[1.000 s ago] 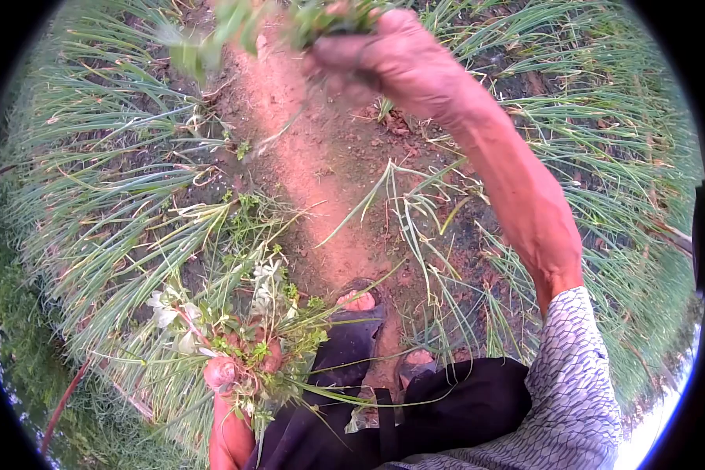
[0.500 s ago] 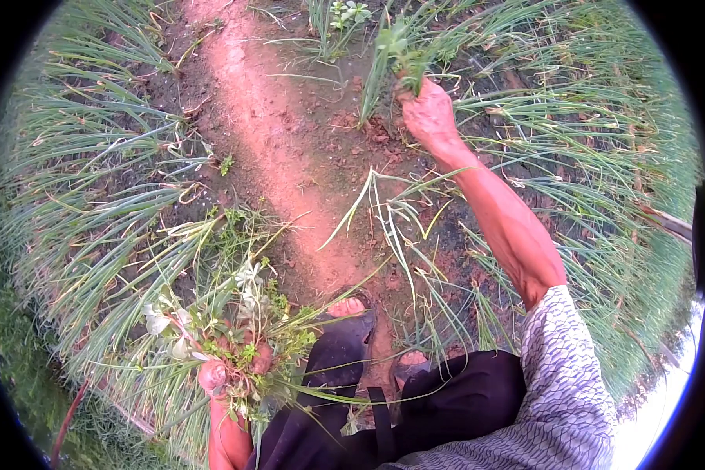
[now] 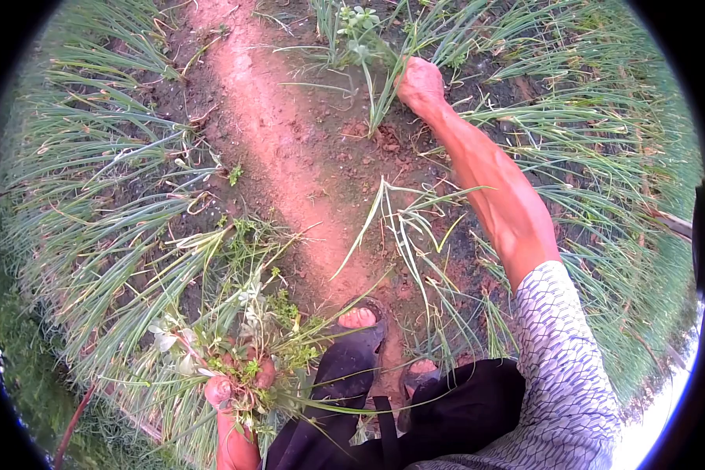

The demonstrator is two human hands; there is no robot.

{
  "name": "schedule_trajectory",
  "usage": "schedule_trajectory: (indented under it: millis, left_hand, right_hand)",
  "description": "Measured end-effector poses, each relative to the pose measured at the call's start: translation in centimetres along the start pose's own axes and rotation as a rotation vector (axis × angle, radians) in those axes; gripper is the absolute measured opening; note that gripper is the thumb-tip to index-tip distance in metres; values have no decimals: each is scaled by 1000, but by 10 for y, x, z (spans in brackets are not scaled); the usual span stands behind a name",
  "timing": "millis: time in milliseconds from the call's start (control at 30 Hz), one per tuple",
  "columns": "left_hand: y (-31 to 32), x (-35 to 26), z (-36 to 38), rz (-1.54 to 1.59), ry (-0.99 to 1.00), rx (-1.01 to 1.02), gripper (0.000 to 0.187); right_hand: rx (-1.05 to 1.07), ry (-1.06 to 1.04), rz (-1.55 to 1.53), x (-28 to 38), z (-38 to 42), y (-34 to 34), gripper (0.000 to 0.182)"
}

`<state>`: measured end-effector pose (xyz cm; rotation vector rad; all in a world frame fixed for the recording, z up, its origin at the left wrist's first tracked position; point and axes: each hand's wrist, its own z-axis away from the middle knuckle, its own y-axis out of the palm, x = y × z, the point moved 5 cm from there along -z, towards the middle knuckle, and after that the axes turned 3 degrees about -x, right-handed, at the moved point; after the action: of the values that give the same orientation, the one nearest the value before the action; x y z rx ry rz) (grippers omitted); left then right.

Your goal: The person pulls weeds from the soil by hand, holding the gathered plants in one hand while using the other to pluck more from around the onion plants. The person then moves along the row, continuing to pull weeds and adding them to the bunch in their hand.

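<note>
My left hand (image 3: 239, 380) is closed around a bunch of pulled weeds (image 3: 286, 356) with roots, thin stems and pale leaves, low on the left beside my leg. My right hand (image 3: 421, 82) reaches far forward, its fingers curled among green onion-like stalks (image 3: 377, 94) near the top centre. A leafy weed (image 3: 359, 27) stands just left of it, partly blurred. The fingertips of my right hand are hidden behind the hand and leaves, so what they grip cannot be made out.
Rows of onion-like plants (image 3: 117, 157) grow left and right (image 3: 572, 117). A reddish soil path (image 3: 270, 149) runs between them. Bent stalks (image 3: 403, 223) lie in front of my feet (image 3: 357, 318). A brown stick (image 3: 74, 423) shows at the lower left.
My right hand has shifted slightly up and left, and the greenery it held up is no longer visible above the fist. My left hand still holds its bunch, slightly lower in view.
</note>
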<state>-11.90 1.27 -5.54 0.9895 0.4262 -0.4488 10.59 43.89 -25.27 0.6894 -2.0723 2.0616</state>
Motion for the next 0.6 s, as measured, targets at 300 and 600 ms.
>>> schedule_trajectory:
  millis: [300, 600]
  left_hand:
    - [-5, -5, 3, -22, 33, -67, 58]
    - [-8, -6, 6, 5, -38, -33, 58]
  right_hand:
    - [-13, -97, -541, 26, -27, 43, 20]
    - [-77, -339, -407, 56, -36, 38, 17]
